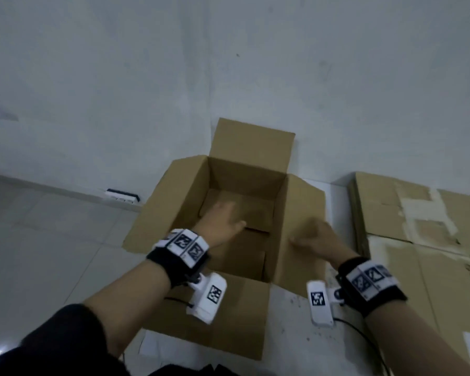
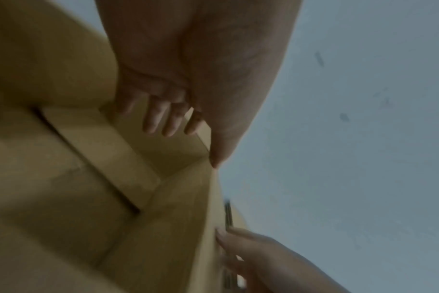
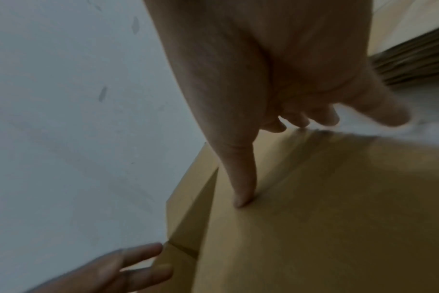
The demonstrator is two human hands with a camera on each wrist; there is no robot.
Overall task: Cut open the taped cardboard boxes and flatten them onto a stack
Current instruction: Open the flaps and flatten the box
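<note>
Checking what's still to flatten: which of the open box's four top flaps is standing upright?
The far flap of the brown cardboard box, against the white wall. It stands upright; the left, right and near flaps are folded outward.

left hand point(image 1: 223, 217): forearm extended, fingers straight | right hand point(image 1: 314, 237): thumb straight, fingers loosely bent

Left hand point(image 1: 223, 218) fingers blurred inside the box point(image 1: 174, 202) — grip unreadable.
</note>
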